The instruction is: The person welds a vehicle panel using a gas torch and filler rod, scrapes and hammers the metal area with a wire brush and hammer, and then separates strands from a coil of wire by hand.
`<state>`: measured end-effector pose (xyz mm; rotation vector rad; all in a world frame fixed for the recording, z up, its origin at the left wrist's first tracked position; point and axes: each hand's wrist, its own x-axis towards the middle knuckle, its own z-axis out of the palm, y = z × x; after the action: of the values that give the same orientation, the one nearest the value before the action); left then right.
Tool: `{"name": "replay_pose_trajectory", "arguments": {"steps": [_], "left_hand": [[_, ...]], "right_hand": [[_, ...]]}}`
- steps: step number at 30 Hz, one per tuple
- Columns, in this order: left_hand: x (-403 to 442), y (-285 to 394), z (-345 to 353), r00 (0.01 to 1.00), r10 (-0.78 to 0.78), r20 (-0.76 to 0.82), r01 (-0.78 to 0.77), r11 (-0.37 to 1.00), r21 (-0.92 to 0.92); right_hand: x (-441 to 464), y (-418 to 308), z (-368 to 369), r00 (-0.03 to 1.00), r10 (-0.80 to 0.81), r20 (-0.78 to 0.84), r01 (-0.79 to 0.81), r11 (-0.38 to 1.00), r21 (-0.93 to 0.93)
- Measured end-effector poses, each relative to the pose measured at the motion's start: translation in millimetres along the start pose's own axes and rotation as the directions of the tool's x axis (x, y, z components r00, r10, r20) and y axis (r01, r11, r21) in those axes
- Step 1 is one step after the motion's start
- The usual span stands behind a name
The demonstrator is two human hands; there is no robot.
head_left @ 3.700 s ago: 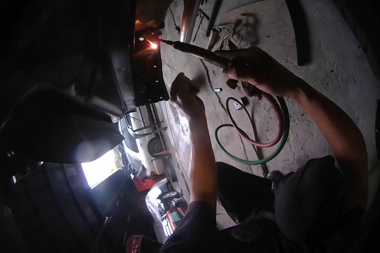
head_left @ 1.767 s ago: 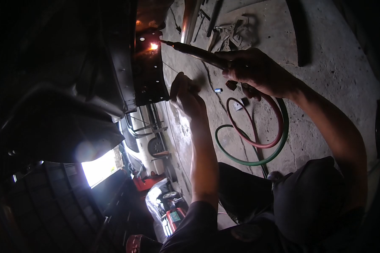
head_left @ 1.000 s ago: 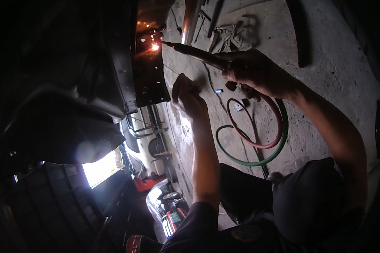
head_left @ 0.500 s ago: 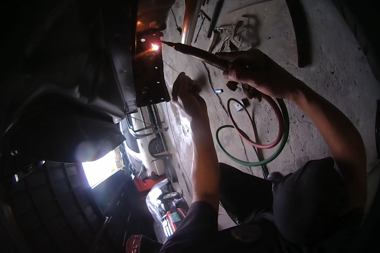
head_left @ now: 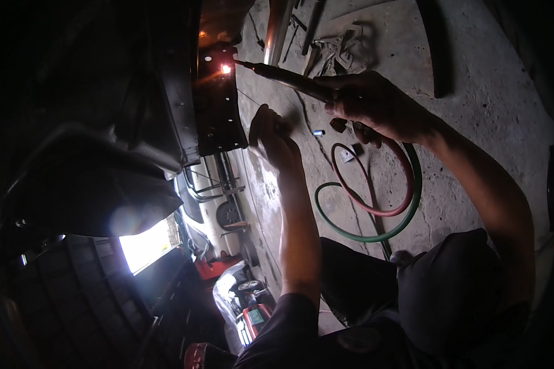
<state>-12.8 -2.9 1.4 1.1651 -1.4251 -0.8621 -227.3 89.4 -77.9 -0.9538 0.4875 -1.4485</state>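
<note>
My right hand (head_left: 366, 104) is wrapped round a gas welding torch (head_left: 295, 81), whose thin tip points left at a dark metal panel (head_left: 218, 117) with a row of small holes. A bright glowing spot (head_left: 226, 69) shows on the panel's edge, just left of the tip. Below the torch, my left hand (head_left: 274, 138) is closed in a pinch on a thin filler rod (head_left: 249, 98) that slants up toward the panel. Its fingers are dim and partly in shadow. A red hose (head_left: 409, 184) and a green hose (head_left: 351, 238) hang in loops beneath the torch.
Locking pliers (head_left: 341, 52) lie on the cracked concrete floor (head_left: 394, 37) beyond the torch. A small blue-and-white cylinder (head_left: 318, 133) is on the floor between my hands. At lower left are a white vehicle (head_left: 209, 209) and a red machine (head_left: 256, 317). Dark bodywork fills the left.
Almost nothing differs. The glow on the panel is slightly dimmer with shorter streaks, and my left hand has shifted very slightly; the torch stays in place.
</note>
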Motion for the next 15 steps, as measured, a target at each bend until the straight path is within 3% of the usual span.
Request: {"name": "replay_pose_trajectory", "arguments": {"steps": [15], "left_hand": [[4, 0, 0, 0.999, -0.032, -0.005, 0.032, 0.999, 0.01]], "right_hand": [[-3, -8, 2, 0.999, -0.032, -0.011, 0.032, 0.999, -0.02]]}}
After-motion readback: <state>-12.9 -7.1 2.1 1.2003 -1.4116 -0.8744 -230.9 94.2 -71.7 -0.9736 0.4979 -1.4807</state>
